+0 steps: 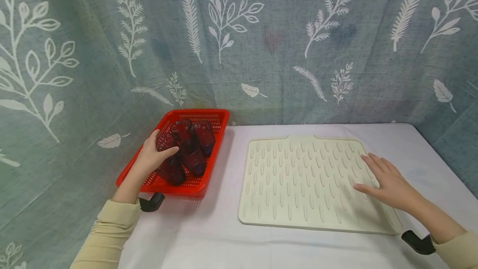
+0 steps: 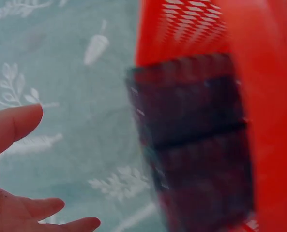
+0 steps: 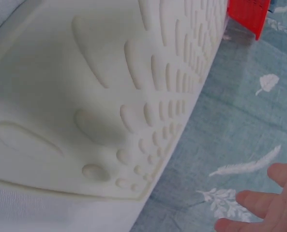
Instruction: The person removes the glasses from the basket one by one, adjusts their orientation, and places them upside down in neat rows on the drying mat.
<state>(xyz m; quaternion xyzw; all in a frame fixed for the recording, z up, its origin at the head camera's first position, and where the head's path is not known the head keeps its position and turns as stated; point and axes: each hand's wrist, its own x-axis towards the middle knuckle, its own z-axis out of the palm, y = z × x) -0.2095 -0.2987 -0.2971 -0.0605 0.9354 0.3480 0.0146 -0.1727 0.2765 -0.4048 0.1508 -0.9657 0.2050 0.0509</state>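
Table's point(image 1: 209, 240) covered in white cloth, and it's backed by a leafy curtain point(image 1: 276, 74). A bunch of dark red cups point(image 1: 194, 161) is piled inside the red basket point(image 1: 220, 144). The left hand point(image 1: 153, 156) is held over the basket's left side, right by the cups, thumb and fingers spread apart; whether a cup is touched can't be told. Right of the basket a pale mat point(image 1: 298, 177) is laid, and over its end farthest from the basket the right hand point(image 1: 390, 184) is held, fingers apart too.

I see dark red cups point(image 1: 194, 159), red basket point(image 1: 186, 190) at left, cream mat point(image 1: 298, 177) right, grey-green curtain point(image 1: 269, 74), white leaf print.
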